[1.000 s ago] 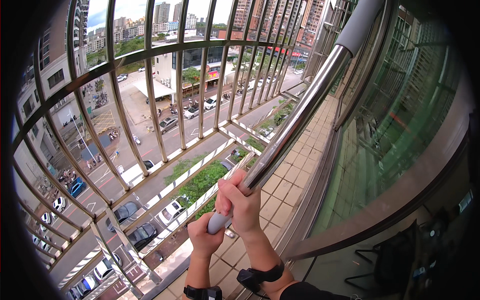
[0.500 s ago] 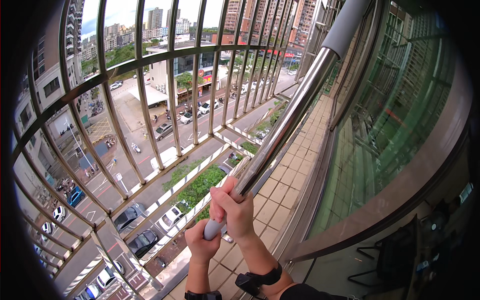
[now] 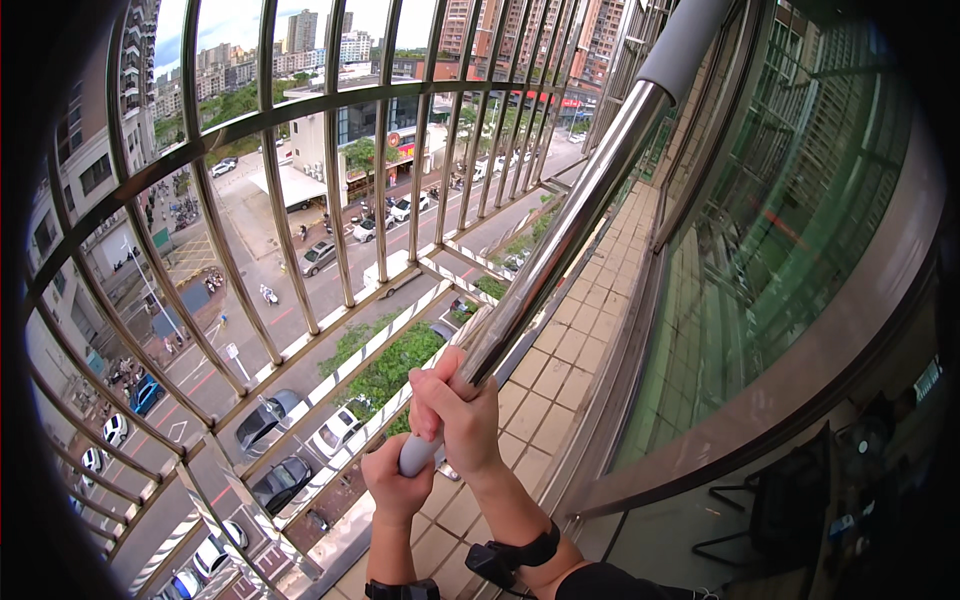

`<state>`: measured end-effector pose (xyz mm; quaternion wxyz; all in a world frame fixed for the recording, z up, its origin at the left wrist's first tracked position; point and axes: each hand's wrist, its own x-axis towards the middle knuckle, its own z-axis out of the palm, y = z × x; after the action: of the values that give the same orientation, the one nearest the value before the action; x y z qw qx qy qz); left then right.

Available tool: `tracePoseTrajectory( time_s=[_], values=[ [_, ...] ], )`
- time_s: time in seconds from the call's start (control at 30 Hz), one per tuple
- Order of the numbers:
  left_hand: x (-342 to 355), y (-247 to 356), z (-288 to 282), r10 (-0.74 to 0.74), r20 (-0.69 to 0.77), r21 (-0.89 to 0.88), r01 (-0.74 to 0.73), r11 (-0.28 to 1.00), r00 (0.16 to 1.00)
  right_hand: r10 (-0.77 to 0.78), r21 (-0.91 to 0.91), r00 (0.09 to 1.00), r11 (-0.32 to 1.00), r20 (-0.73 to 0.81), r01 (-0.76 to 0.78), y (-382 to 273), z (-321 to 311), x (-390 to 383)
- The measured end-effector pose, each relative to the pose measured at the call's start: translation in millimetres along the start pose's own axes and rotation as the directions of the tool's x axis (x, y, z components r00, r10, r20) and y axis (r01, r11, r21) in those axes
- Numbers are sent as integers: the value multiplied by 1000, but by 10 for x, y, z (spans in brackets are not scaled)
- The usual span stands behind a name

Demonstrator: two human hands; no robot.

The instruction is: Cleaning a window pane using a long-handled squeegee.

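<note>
A long, shiny metal pole (image 3: pixel 570 230) slants from the lower middle to the upper right, where a thick grey sleeve (image 3: pixel 690 50) covers it. Its upper end lies beyond the top of the picture. At the bottom, the grey rounded grip (image 3: pixel 416 456) shows between my hands. My left hand (image 3: pixel 398 484) is closed around the grip's lowest part. Just above it, my right hand (image 3: pixel 455 412) wraps the pole where grey grip meets metal. Both wrists wear black bands. What the pole's far end touches is hidden.
Metal window bars (image 3: pixel 330 100) form a cage on the left, with a street, parked cars and a tree (image 3: pixel 390 365) far below. A tiled ledge (image 3: pixel 560 350) runs under the pole. On the right stands a greenish glass pane (image 3: pixel 740 300); a dark chair (image 3: pixel 770 500) is behind it.
My hands and the lower pole have shifted slightly left and up in the picture. The street and bars have also shifted a little left. Both hands keep their hold.
</note>
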<state>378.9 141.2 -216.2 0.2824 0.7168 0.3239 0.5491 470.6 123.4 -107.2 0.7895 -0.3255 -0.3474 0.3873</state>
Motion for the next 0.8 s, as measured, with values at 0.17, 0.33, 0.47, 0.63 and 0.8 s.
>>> tracePoseTrajectory(
  time_s=[0.17,0.33,0.47,0.63,0.8],
  values=[
    [2,-3,-10,-15,-1,-3,15,1000,1000,15,-1,1000,1000,1,-15,1,11,-6],
    [-6,-16,-9,-1,5,-2,1,1000,1000,1,-10,1000,1000,1,-1,17,-8,-7],
    [-9,-21,-3,7,-19,-6,-7,1000,1000,3,5,1000,1000,2,-3,24,2,-15],
    [-11,-62,-22,17,10,-24,-16,1000,1000,1,20,1000,1000,7,-1,36,5,-4],
    [16,-44,-31,66,-1,-3,-66,998,998,25,-61,1000,998,13,-24,-20,42,-15]
  ],
)
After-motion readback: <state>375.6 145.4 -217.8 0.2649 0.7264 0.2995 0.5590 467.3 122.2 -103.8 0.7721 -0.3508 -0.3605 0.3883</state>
